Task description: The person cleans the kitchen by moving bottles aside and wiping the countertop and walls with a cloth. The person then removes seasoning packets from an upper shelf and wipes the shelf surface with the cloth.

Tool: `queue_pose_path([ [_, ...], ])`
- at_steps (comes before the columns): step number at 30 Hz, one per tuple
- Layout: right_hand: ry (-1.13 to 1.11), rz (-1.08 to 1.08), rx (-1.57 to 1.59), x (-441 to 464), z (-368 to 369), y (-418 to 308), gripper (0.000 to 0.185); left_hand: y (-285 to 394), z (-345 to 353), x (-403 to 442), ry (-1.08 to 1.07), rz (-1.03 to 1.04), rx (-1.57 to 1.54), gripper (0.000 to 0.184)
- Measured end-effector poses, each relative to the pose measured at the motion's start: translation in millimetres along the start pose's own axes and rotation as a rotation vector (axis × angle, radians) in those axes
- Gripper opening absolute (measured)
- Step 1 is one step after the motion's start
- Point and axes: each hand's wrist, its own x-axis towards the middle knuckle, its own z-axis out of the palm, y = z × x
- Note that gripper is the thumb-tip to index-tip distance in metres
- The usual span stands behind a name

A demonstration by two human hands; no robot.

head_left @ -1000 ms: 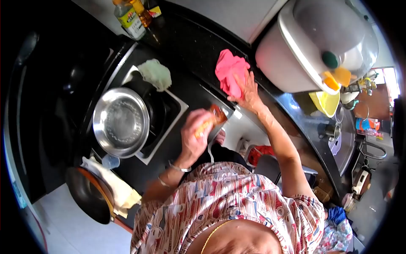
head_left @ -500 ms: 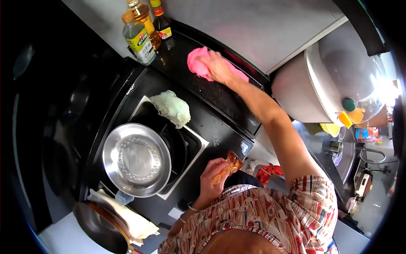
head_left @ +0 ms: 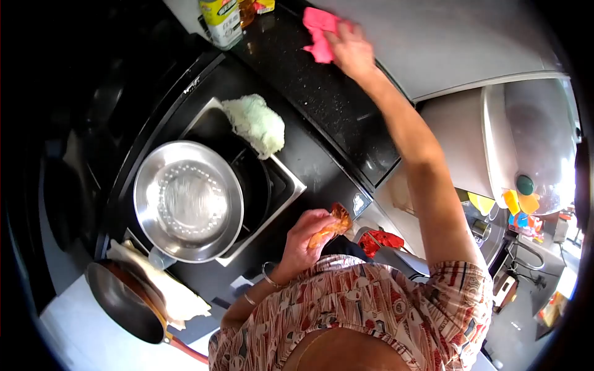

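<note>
My right hand (head_left: 354, 52) presses on a pink cloth (head_left: 320, 31), on the black counter (head_left: 297, 80) by the wall, at the top of the view. Closer to my body, my left hand (head_left: 306, 238) is closed around an orange-brown object (head_left: 334, 226), perhaps a packet; its label is unreadable. A crumpled pale green cloth (head_left: 257, 125) lies over the upper corner of the stove (head_left: 288, 173). Beside it, a shiny steel pan (head_left: 189, 201) sits on the burner.
A labelled bottle (head_left: 221, 21) stands at the counter's back left. Lower left, a dark frying pan (head_left: 127, 303) lies beside a cream cloth (head_left: 164, 284). On the right are a large domed container (head_left: 461, 139) and a faucet (head_left: 526, 256).
My right hand has slid the pink cloth along the counter, away from my body and towards the bottles, then further along the wall edge. My left hand keeps its orange-brown object. The view has shifted.
</note>
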Motion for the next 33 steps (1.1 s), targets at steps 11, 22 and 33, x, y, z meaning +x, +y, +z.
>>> queue_pose_path([
  [11,-0.031,0.244,0.759,-44.7,-54.3,-14.2,0.052,-0.7,-3.5,-20.3,-0.011,-0.058,0.080,0.032],
  [22,-0.525,0.185,0.619,99.3,33.4,-115.2,0.060,-3.5,-12.7,-34.4,0.074,-0.125,-0.058,0.030],
  [33,-0.205,-0.322,0.987,-26.9,2.9,-68.0,0.052,-2.3,3.3,-26.0,-0.002,-0.047,-0.067,0.029],
])
